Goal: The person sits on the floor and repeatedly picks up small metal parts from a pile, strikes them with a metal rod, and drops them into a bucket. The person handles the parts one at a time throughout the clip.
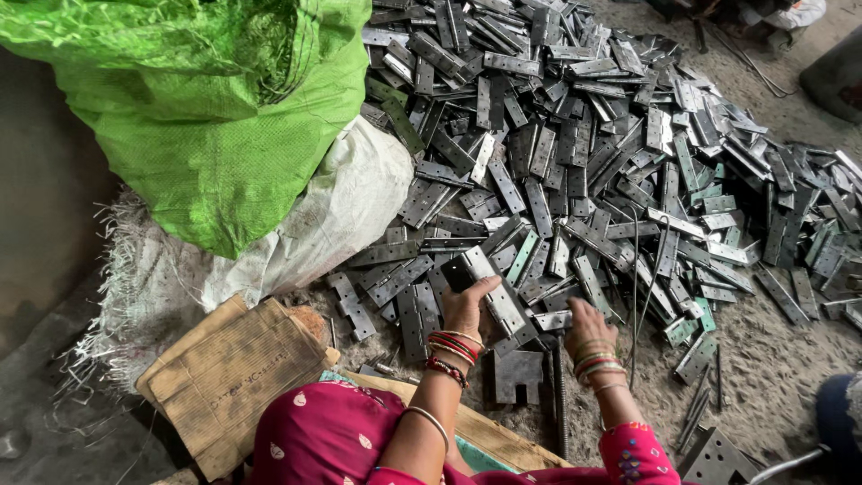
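A big heap of grey metal hinge plates point(575, 153) covers the floor in front of me. My left hand point(467, 307) is closed around one hinge plate point(489, 283) lifted at the near edge of the heap. Reaching down beside it, my right hand point(588, 328) has its fingers on a plate point(554, 319) lying in the pile. Both wrists carry red and gold bangles. A dark slotted metal block point(516, 375) sits just below my hands, with a threaded rod point(559, 395) next to it.
A green woven sack point(215, 117) leans on a white sack point(341, 216) at the left. Flattened cardboard point(233, 377) lies by my knee. A flat metal plate point(714, 460) and thin rods point(696, 409) lie at the lower right on the dusty floor.
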